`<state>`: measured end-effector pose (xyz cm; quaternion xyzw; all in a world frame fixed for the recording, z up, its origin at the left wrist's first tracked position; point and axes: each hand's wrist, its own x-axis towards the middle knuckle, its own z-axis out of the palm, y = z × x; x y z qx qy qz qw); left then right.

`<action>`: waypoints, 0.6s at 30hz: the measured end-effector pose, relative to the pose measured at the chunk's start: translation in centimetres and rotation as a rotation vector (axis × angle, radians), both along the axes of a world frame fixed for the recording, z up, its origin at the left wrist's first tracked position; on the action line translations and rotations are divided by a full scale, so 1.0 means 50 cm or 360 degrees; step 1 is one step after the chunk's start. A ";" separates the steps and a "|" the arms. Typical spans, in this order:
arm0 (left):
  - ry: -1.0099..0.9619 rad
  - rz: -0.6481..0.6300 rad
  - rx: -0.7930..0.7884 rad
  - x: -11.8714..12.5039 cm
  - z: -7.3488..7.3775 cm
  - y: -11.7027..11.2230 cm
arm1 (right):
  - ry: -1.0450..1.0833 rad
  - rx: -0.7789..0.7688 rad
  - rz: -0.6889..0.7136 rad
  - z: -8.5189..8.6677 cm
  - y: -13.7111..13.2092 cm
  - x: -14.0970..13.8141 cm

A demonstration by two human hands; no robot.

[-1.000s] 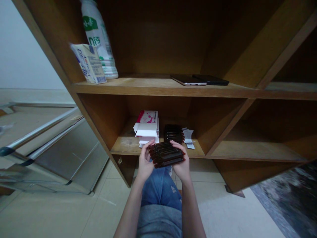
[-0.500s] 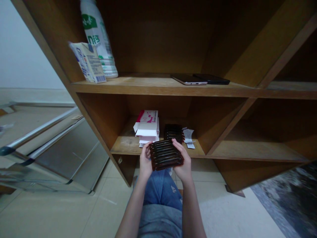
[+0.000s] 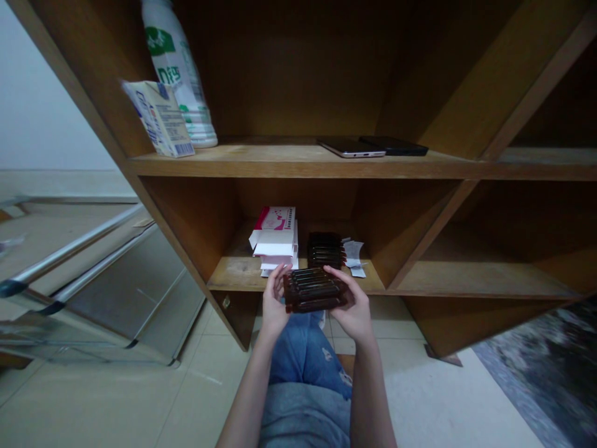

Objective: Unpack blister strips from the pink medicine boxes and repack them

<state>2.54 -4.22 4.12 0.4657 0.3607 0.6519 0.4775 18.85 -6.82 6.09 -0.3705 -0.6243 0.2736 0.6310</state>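
A dark brown ribbed tray of vials (image 3: 313, 289) is held between both hands just in front of the lower shelf's edge (image 3: 233, 281). My left hand (image 3: 273, 305) grips its left end with fingers curled round it. My right hand (image 3: 354, 306) grips the right end, thumb on top. Behind it on the lower shelf lies a second dark tray (image 3: 325, 249), beside an open white and pink carton (image 3: 276, 235) and some folded paper slips (image 3: 354, 256).
On the upper shelf (image 3: 298, 163) stand a white and green bottle (image 3: 178, 68), a small milk carton (image 3: 158, 118) and two phones (image 3: 370, 147). A folded metal-framed object (image 3: 93, 274) leans at the left. My blue-jeaned knee is below the tray.
The tray was tipped up toward me half a second ago and is now laid flatter and a little higher, closer to the shelf edge. Both hands stayed on its ends.
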 end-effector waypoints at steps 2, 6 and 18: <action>0.0148 -0.0151 0.0008 0.002 0.008 -0.008 | 0.0003 -0.0095 -0.0056 -0.002 -0.002 0.007; 0.0258 -0.0407 -0.0237 0.011 0.020 -0.024 | -0.0010 -0.0242 -0.0136 -0.002 -0.001 0.016; -0.0228 -0.0547 -0.0717 0.033 0.020 -0.029 | -0.0056 -0.0594 0.0055 -0.025 0.014 0.052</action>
